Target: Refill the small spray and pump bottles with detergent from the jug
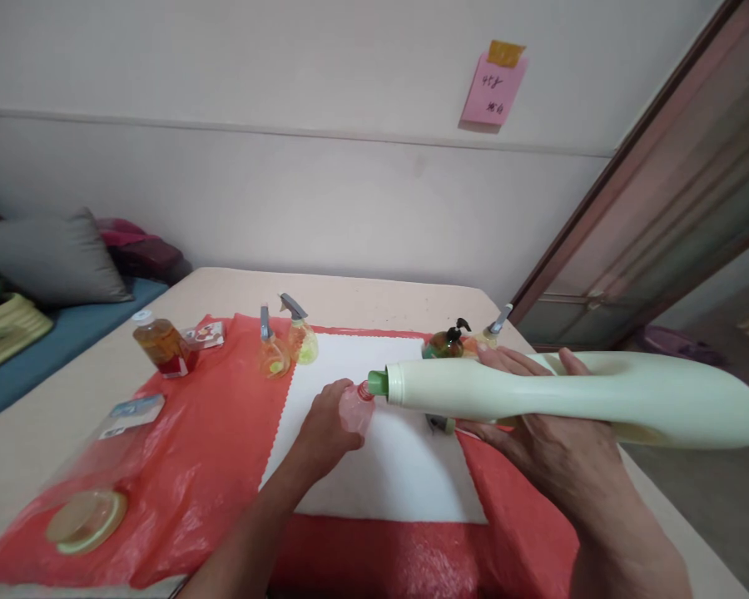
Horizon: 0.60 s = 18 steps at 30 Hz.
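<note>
My right hand (555, 449) is wrapped round a large pale green jug (462, 389), tipped onto its side with its mouth pointing left. A green spout (378, 383) sticks out of that mouth, right at the neck of a small clear pink bottle (357, 409). Around the pink bottle my left hand (332, 426) is closed, holding it over a white cloth (387, 491). Whether liquid flows between the two I cannot make out. Partly hidden under the jug, a dark grey spray head (440, 424) lies near the cloth's right side.
Two spray bottles (275, 358) stand left of the cloth; a dark pump bottle (446, 343) and another sprayer (493, 329) stand behind the jug. On the red plastic sheet (212, 466) are a bottle of amber liquid (162, 345), a small packet (132, 414) and a round lid (87, 520).
</note>
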{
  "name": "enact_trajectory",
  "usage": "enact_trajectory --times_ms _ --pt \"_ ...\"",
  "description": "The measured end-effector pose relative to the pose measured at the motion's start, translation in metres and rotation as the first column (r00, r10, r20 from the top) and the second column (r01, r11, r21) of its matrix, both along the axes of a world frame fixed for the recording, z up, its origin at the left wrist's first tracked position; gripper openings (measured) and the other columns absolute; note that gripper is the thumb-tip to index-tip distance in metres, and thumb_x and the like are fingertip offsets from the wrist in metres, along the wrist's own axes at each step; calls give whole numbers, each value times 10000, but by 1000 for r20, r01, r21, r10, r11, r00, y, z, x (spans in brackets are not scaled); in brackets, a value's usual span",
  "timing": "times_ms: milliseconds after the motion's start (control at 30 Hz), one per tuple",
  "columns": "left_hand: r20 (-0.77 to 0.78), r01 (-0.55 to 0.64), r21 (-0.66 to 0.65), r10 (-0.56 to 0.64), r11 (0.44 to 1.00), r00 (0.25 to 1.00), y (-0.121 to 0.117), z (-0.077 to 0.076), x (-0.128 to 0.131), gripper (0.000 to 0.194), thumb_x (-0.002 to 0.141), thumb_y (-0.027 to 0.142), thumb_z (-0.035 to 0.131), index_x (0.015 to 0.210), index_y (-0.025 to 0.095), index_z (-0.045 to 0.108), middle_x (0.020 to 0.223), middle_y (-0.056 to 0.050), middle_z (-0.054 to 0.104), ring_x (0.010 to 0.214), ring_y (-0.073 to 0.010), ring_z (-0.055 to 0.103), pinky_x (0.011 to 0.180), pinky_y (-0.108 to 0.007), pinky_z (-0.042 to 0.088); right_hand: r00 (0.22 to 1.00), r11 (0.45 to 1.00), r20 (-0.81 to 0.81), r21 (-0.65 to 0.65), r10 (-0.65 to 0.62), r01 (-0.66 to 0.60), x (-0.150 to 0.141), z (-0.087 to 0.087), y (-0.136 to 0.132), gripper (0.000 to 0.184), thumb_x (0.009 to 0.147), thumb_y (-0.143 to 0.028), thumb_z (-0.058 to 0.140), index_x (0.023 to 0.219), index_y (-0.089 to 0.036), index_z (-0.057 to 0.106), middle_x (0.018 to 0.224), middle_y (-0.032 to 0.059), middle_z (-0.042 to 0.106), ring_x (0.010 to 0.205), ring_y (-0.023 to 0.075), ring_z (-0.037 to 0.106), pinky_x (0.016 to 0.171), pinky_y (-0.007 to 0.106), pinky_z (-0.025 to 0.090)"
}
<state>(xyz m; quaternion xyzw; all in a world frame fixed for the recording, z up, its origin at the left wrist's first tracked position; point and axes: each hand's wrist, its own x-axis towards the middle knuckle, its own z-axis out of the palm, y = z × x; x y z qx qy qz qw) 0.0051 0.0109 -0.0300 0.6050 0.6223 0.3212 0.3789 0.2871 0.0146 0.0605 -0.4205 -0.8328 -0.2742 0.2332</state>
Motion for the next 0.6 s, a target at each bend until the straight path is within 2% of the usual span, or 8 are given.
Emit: enact_trajectory --times_ms 367,600 --pt "-1 16 11 -16 1000 1000 0 -2 -1 746 593 126 688 1299 246 477 1309 -69 529 1138 -262 526 888 -357 456 1000 1000 -11 -18 5 -5 2 -2 0 717 907 -510 601 1495 -177 360 1393 130 606 1258 308 572 1198 565 165" --pt "-7 18 18 -18 1000 1000 0 -3 -2 762 590 139 689 1312 240 470 1314 -66 522 1162 -258 505 910 -345 441 1000 1000 -18 -19 -1 1 -1 1 -2 627 949 -504 530 1461 -166 405 1376 136 615 1249 297 577 1197 554 165"
